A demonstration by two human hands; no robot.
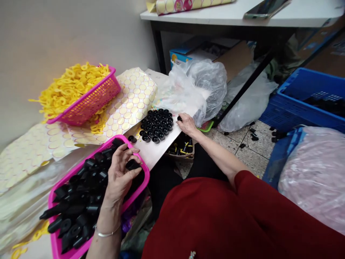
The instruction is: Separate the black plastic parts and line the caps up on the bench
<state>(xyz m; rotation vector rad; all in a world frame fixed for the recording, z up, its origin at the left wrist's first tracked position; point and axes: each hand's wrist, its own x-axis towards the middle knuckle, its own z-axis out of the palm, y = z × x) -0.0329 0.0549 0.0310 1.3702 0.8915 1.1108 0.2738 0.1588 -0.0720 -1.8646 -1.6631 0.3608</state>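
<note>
"red shirt (199,212) fills the near side. where are the hands?"

"left hand (121,169) is over the end of the pink tub (147,174), thumb and fingers closed on a short black piece (132,164)."

"and the other?"

"right hand (187,124) is at the right edge of the white board (149,154), fingertips together on a second piece (179,118)."

"which is nearer the standing group (159,124)?"

"right. its piece is just beside the group's right edge. from the left fingers, the group lies ahead and to the right; a lone standing piece (132,139) is straight ahead, just past the rim."

"how do the long axes run?"

"upright in the group. the left hand's piece looks tilted; the right's is mostly hidden, so i can't tell."
</note>
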